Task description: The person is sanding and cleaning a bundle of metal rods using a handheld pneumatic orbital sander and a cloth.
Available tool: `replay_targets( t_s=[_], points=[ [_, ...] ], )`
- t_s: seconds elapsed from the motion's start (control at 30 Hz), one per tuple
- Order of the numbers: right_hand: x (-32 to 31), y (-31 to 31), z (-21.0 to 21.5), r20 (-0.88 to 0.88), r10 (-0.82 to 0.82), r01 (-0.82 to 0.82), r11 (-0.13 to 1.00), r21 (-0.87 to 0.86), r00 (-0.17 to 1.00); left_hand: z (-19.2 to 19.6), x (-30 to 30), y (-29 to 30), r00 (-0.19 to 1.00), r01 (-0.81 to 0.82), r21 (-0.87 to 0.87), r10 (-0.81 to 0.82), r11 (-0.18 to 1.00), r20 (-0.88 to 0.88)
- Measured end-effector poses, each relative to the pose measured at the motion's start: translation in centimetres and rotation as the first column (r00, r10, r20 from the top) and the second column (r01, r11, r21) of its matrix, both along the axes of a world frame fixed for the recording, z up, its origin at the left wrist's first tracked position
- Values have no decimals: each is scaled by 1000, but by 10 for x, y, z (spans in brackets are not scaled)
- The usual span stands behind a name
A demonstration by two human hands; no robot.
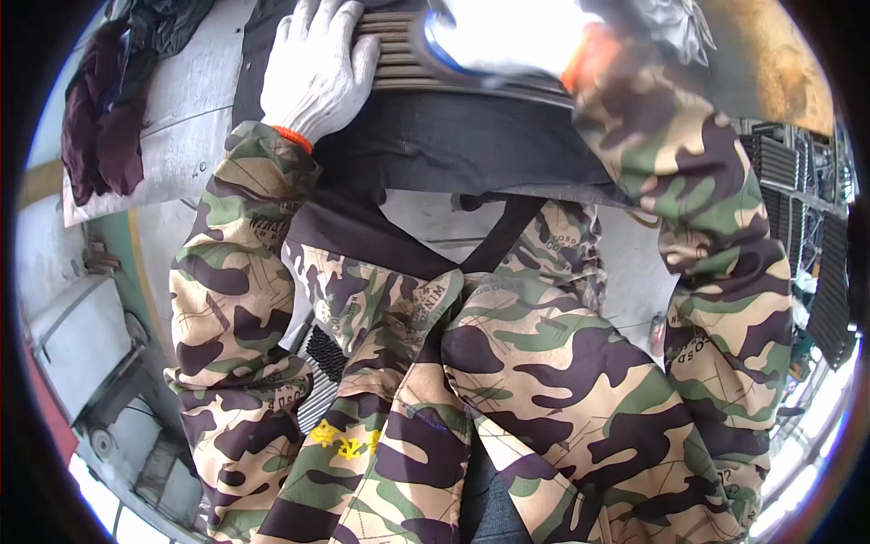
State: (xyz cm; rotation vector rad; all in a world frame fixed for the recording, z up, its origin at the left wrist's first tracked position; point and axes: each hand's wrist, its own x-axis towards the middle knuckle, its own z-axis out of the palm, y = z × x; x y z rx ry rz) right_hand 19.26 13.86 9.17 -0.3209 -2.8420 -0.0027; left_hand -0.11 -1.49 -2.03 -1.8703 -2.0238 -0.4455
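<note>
My left hand [319,68], in a white knit glove with an orange cuff, lies flat with its fingers stretched. It rests on black cloth and the left end of a row of thin brownish-grey rods [391,53]. The rods lie side by side on the black cloth [453,136]. Over their right part is my right hand [517,41], also white-gloved and smeared by motion. A blurred dark and blue curved edge [433,45] shows at its left side; what it belongs to, I cannot make out. The right fingers are not distinguishable.
Dark and maroon cloths [116,136] hang over the left part of the pale worktable [195,109]. A crumpled grey-white cloth [678,27] lies beyond my right arm, near a rusty tan surface [770,59]. Racks of dark ribbed parts [797,181] stand at the right.
</note>
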Motion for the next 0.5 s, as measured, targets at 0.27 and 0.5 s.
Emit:
replay_targets(
  t_s=[0.27, 0.5],
  points=[
    [-9, -18, 17, 94, -11, 21, 994, -107, 996, 5, -7, -1, 1000, -10, -64, 11, 998, 17],
    [-15, -17, 16, 188, -53, 78, 989, -125, 981, -6, -9, 10, 1000, -9, -13, 9, 1000, -15]
  ],
)
